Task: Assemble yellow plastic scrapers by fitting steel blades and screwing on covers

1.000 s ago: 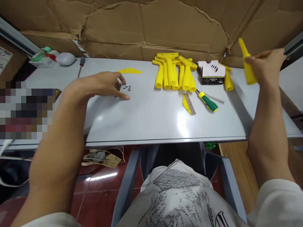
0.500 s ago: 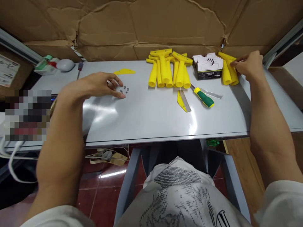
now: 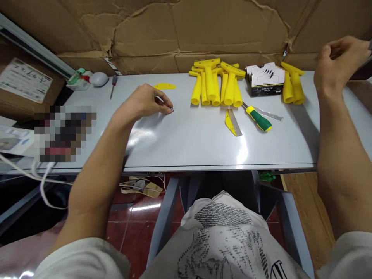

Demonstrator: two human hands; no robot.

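Observation:
My left hand (image 3: pixel 147 102) is over the left part of the table, its thumb and fingers closed on small metal screws (image 3: pixel 172 110). Only a bit of the screws shows at the fingertips. Beyond that hand lies a yellow scraper blade cover (image 3: pixel 165 86). At the upper right, my right hand (image 3: pixel 338 62) is raised above the table with curled fingers; its fingertips reach the picture edge, and what they hold, if anything, is hidden. Below and left of it stand two yellow scraper handles (image 3: pixel 295 87), apart from the hand.
Several yellow scraper handles (image 3: pixel 211 83) stand at the back middle, beside a box of cards (image 3: pixel 266 79). In front lie a blade with yellow cover (image 3: pixel 233 122), a green screwdriver (image 3: pixel 259 119) and a clear strip (image 3: pixel 269 114). A smaller screwdriver (image 3: pixel 113 86) lies at the back left.
My left hand has closed on the loose screws, which lay apart on the table. My right hand has left the two scraper handles and moved up and right. The view has shifted slightly.

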